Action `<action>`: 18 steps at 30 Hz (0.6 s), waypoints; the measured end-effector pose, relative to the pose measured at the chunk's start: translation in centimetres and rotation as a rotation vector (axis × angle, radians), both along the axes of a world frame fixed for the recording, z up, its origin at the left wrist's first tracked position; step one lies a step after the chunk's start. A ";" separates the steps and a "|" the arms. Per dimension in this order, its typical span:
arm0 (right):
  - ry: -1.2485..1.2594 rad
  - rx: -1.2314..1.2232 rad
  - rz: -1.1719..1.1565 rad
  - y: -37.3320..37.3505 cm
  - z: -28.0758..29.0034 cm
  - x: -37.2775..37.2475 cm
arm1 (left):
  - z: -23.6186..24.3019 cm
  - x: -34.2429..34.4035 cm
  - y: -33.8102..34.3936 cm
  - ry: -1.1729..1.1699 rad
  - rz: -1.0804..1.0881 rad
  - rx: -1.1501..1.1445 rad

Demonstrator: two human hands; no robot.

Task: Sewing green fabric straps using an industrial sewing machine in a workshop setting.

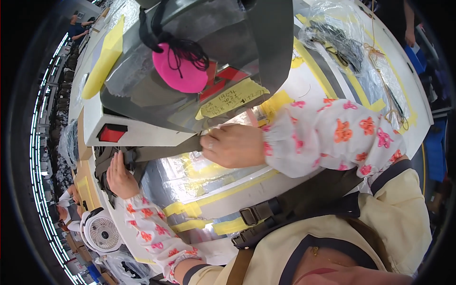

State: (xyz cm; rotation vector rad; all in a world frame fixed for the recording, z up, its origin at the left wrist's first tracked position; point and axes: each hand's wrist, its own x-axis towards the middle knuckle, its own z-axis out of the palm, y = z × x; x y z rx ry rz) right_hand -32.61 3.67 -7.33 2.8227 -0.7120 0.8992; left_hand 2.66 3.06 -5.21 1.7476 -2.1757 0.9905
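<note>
A dark olive webbing strap (171,151) runs across the work surface below the head of a white and grey sewing machine (228,35). My right hand (233,145) is closed, pinching the strap at its right part, close under the machine head. At the strap's left end, the fingers of my left hand (121,178) are closed at the webbing beside a dark buckle (129,157). More dark straps (103,166) lie bunched to the left of that hand. What sits under the machine's head is hidden from view.
A bright pink disc (178,69) with black cords hangs on the machine. Near my body lie more webbing and a metal buckle (255,213). A white fan (101,231) stands at lower left. Plastic bags (332,38) lie at upper right. Other people work farther off.
</note>
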 end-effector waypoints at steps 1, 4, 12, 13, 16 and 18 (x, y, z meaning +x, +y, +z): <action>0.015 0.006 -0.018 -0.1 0.1 0.4 | -1.1 1.2 -1.5 0.007 0.013 0.010; 0.090 0.099 -0.072 -1.1 -0.7 1.8 | -3.0 3.4 -3.0 0.049 0.165 0.117; 0.252 0.634 0.049 2.6 3.9 -10.8 | 2.7 -12.6 5.4 0.609 -0.256 0.562; 0.252 0.648 0.047 3.6 3.5 -12.3 | 2.4 -15.4 7.4 0.774 -0.343 0.776; 0.269 0.779 0.066 6.5 3.3 -13.6 | 2.0 -20.2 11.7 0.779 -0.531 1.041; 0.265 0.734 0.047 7.9 2.0 -13.5 | 1.7 -21.0 12.4 0.751 -0.527 1.043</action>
